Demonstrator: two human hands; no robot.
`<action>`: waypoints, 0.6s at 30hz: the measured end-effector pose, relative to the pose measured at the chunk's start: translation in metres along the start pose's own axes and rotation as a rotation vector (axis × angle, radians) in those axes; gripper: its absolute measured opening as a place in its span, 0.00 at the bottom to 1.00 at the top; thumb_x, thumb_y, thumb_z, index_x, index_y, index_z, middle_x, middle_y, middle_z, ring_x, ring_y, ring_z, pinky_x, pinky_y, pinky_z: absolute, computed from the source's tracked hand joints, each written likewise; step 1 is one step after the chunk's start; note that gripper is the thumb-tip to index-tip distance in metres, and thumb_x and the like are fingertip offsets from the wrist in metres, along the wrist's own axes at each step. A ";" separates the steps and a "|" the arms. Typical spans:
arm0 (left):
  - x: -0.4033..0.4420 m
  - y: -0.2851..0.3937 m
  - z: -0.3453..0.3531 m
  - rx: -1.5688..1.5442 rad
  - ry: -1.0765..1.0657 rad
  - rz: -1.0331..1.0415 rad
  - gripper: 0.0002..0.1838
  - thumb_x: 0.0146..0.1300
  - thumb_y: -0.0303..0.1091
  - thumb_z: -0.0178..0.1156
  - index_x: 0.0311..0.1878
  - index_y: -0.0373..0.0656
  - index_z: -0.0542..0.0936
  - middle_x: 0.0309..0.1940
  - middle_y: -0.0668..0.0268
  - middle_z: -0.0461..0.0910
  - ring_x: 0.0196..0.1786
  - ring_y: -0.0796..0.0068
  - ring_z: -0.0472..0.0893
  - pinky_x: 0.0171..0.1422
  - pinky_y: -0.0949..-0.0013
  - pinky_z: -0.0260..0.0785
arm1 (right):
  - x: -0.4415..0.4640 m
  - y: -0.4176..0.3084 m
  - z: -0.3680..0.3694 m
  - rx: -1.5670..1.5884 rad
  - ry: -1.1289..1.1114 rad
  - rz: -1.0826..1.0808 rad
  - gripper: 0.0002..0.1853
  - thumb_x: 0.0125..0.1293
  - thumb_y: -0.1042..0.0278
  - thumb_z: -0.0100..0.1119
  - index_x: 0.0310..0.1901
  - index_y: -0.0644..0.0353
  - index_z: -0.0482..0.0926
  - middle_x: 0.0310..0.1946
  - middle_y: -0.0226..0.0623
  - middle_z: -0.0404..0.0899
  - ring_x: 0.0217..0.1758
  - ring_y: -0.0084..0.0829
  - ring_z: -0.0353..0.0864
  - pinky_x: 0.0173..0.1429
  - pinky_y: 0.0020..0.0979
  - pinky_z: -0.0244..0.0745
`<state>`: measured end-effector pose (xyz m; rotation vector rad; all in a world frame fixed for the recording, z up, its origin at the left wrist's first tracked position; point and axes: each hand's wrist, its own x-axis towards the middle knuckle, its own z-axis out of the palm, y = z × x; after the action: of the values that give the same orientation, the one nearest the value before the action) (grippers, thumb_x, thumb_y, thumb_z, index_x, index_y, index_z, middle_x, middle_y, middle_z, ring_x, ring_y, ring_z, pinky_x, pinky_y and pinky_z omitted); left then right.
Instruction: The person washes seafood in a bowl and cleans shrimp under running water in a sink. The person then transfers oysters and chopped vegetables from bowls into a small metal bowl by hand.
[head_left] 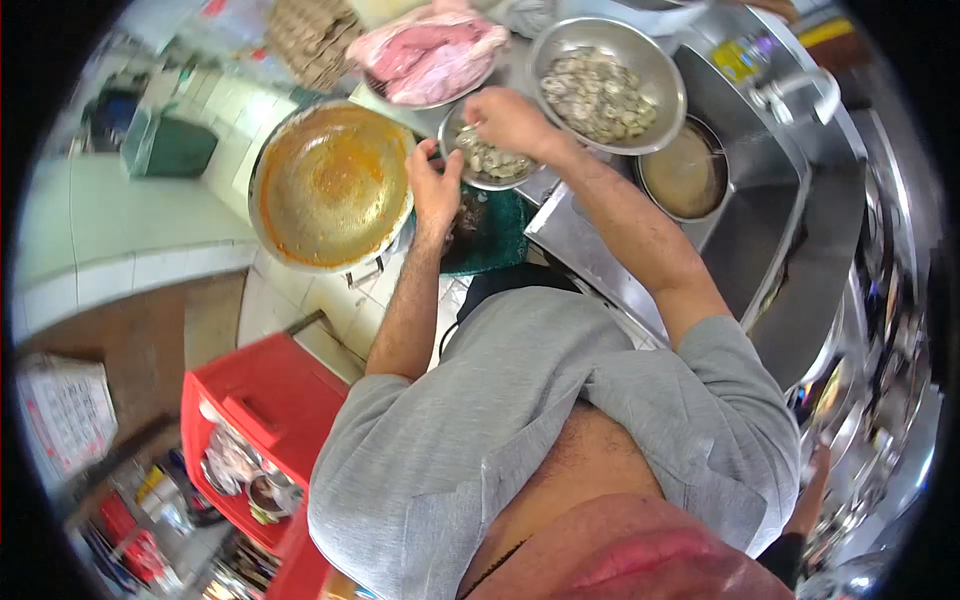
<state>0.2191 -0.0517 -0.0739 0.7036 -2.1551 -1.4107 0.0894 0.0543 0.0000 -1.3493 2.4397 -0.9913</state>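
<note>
A small metal bowl (515, 184) of greyish, shellfish-like pieces (490, 162) sits between my two hands. At its left rim is my left hand (435, 188), its thumb at the rim and its fingers curled on the outer side. My right hand (505, 116) is over the bowl's far edge with fingertips pinched together; whatever they hold is hidden. Just beyond to the right, a larger metal bowl (665, 70) contains many similar pieces (600, 95). A wide metal pan (265, 215) with orange-brown residue lies left of my left hand.
Pink raw meat (435, 50) fills a bowl at the back, beside stacked egg cartons (315, 40). On the right, a steel sink (760, 215) has a faucet (800, 97) and a round pot of cloudy liquid (685, 175). A red cabinet (265, 390) stands at lower left.
</note>
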 end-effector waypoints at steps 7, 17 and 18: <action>-0.010 0.016 0.006 0.284 0.117 0.533 0.26 0.56 0.38 0.60 0.53 0.31 0.66 0.48 0.47 0.64 0.52 0.53 0.65 0.58 0.56 0.59 | -0.052 -0.037 -0.031 -0.059 0.114 -0.098 0.15 0.42 0.62 0.60 0.35 0.54 0.78 0.33 0.43 0.74 0.41 0.43 0.74 0.42 0.40 0.71; -0.046 0.139 0.036 0.018 -0.180 0.779 0.19 0.60 0.32 0.55 0.52 0.36 0.66 0.55 0.54 0.59 0.58 0.60 0.61 0.60 0.59 0.57 | -0.138 -0.046 -0.057 0.231 0.741 0.190 0.08 0.59 0.67 0.47 0.32 0.64 0.72 0.27 0.47 0.75 0.34 0.47 0.75 0.36 0.42 0.68; -0.046 0.140 0.042 -0.034 -0.270 0.818 0.19 0.60 0.32 0.55 0.52 0.36 0.66 0.55 0.54 0.59 0.58 0.60 0.61 0.60 0.59 0.57 | -0.150 -0.051 -0.060 0.188 0.817 0.257 0.08 0.59 0.67 0.47 0.32 0.64 0.72 0.27 0.47 0.75 0.34 0.47 0.75 0.36 0.42 0.68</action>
<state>0.2050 0.0541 0.0359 -0.3927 -2.2020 -1.1064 0.1826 0.1842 0.0548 -0.5922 2.8253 -1.9109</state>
